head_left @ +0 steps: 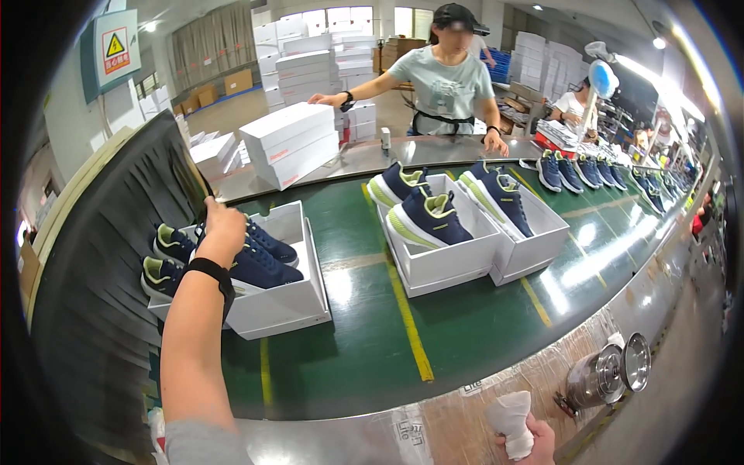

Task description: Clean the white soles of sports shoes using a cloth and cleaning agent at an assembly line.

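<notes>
Across the left end of the green belt (349, 341), the left hand (223, 226) reaches out above navy shoes, forearm coming over from the near side. Fingers curled at the edge of a black curtain (101, 232); cannot tell whether they grip it or merely touch. Dark band on the wrist.

Near side of the belt, over the bench (457, 422): right hand (540, 443) closed around a bunched white cloth (511, 418), partly hidden by it. Bench surface brown, under shiny film. Farther right along this side, a steel canister (595, 378), a round metal lid (638, 361) standing tilted beside it.

On the belt's left part, an open white box (273, 314), with a navy pair (271, 267) resting slanted in it. Another navy pair (164, 277) just beside, toward the curtain, lime linings showing; what lies under it is mostly hidden by the forearm.

Mid-belt, two open white boxes (453, 263) side by side, each bearing a navy pair with white-and-lime soles, heels raised.

Far side of the belt: co-worker in a cap (446, 85), one hand on two stacked closed boxes (291, 143). Toward the belt's far right end, a row of navy shoes (585, 172).
</notes>
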`<state>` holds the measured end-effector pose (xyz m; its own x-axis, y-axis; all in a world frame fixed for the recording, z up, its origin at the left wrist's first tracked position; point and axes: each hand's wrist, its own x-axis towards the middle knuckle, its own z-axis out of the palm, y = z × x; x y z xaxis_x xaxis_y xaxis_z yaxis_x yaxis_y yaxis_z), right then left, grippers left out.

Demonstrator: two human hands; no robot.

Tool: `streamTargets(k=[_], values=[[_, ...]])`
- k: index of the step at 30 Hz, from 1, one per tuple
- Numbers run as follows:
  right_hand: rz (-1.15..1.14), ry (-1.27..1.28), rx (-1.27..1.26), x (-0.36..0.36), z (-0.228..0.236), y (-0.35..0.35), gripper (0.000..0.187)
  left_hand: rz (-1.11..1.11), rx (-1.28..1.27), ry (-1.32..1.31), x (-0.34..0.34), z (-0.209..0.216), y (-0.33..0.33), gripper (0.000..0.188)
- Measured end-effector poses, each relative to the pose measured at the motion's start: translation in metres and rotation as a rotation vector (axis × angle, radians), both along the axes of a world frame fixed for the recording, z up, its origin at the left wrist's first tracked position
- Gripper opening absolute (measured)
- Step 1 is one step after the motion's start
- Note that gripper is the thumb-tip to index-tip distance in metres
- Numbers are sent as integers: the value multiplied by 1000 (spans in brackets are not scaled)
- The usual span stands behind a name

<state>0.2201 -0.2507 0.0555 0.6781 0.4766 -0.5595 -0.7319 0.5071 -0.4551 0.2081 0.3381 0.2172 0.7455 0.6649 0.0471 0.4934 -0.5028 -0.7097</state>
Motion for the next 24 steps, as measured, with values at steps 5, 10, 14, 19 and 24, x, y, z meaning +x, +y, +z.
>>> streamTargets(k=[5,10,14,19,24], values=[[20,-86,152,4,-16,-15,43,-648,-194,-204,93,-6,-78,18],[-92,-125,-5,0,4,-38,47,-862,-310,-331,177,-31,-144,34],[-111,-477,-183,10,53,-83,44,-976,-235,-141,223,-54,-180,49],[-543,-1290,-1158,58,122,-131,39,-782,-314,-222,235,-94,-179,33],[-222,-1344,-1691,105,112,-174,33,-725,-311,-41,228,-71,-183,37]])
